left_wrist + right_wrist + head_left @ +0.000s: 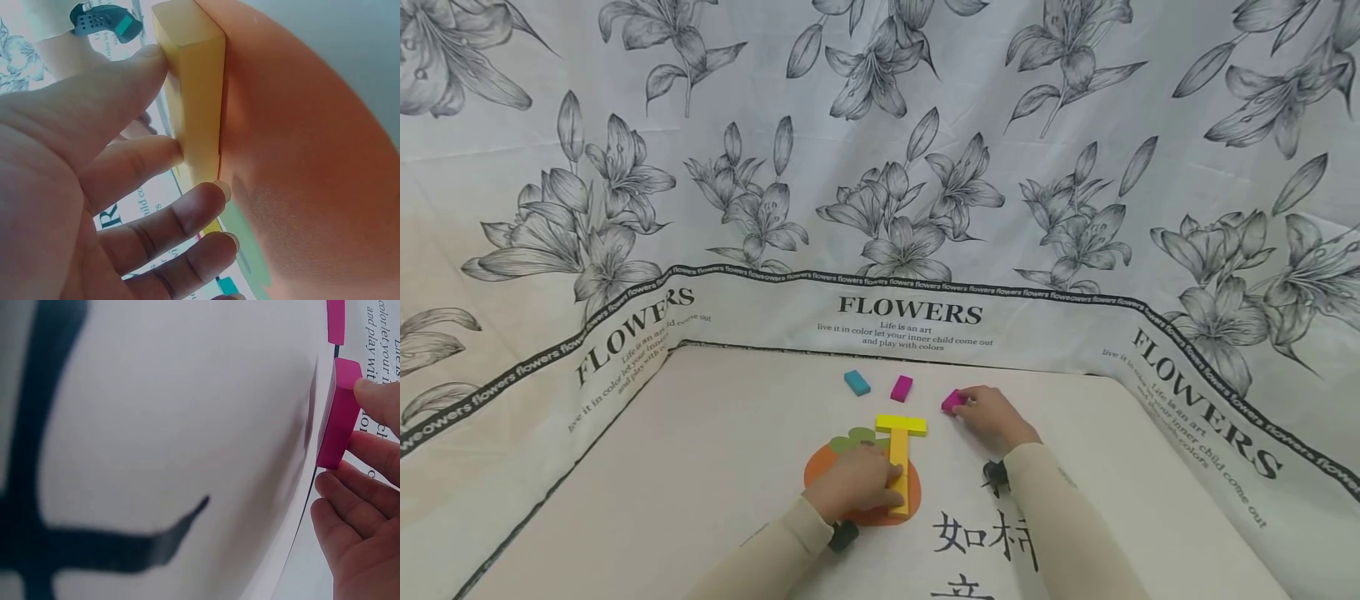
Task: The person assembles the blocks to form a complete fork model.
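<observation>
A column of light orange blocks [898,450] lies on the orange fruit print, below two yellow blocks [916,427] set crosswise at its top. My left hand [857,481] rests beside the column. Its thumb and index fingertips touch one side of the near orange block [197,100], while the other fingers extend along it. On the right, my right hand [996,419] pinches a magenta block [340,419] between thumb and fingers, right of the yellow pair. Whether this block touches the table I cannot tell.
Another magenta block [902,388] and a blue block [857,382] lie farther back on the white table [715,467]. Black characters [958,533] are printed near the front. A flower-patterned curtain [760,308] encloses the back and sides.
</observation>
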### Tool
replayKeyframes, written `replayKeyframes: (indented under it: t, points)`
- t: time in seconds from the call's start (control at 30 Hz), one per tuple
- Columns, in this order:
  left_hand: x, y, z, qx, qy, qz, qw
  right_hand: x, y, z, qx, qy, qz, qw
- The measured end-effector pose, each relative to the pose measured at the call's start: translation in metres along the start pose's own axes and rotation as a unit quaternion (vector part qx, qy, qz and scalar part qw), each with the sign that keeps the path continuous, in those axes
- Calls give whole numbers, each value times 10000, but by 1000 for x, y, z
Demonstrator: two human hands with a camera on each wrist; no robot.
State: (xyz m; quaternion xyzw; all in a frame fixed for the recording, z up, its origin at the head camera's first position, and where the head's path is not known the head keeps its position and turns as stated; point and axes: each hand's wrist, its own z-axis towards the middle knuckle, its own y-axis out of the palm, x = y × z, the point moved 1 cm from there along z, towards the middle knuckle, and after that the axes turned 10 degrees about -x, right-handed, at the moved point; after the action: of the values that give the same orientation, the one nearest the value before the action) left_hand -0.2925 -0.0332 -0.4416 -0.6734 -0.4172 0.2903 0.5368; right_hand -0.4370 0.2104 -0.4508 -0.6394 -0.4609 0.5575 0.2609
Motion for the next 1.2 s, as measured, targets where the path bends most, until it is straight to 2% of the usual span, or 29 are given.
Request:
replayKeyframes:
  t: [0.43,0.63,1.2]
  points:
    - [-2,3,4,-25,-12,146,9999,-17,5,-5,31,-120,-97,9999]
    - [-1,2,2,-81,-61,70,9999,-18,9,-4,-11,-178,-79,9998]
    - [-2,4,4,-82,-51,-112,9999,-26,16,-2,-57,-374,-449,9983]
